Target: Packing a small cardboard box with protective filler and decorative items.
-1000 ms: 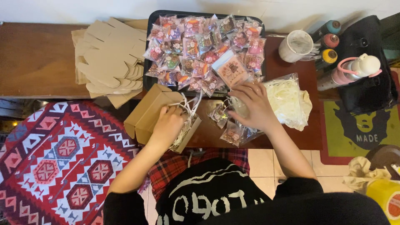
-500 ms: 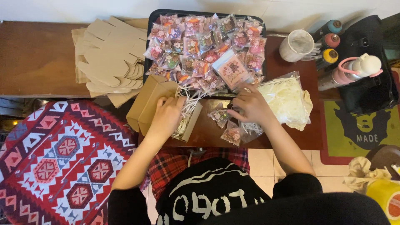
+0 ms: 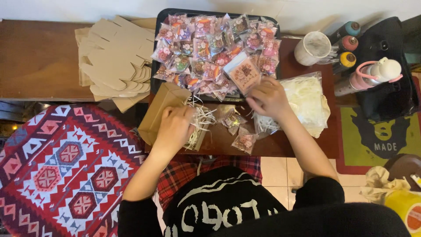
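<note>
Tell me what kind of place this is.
Probably a home craft or gift-packing spot: a low wooden table holds a black tray of wrapped trinkets, flat cardboard boxes, and a patterned rug alongside.

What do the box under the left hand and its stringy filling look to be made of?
Box: likely kraft cardboard, matte plain brown with crisp folded edges, like the flat blanks stacked beside it. Filling: probably shredded paper, thin pale crinkled strips; raffia can't be ruled out.

Patterned rug (image 3: 57, 171); spray cans (image 3: 346, 44)
</note>
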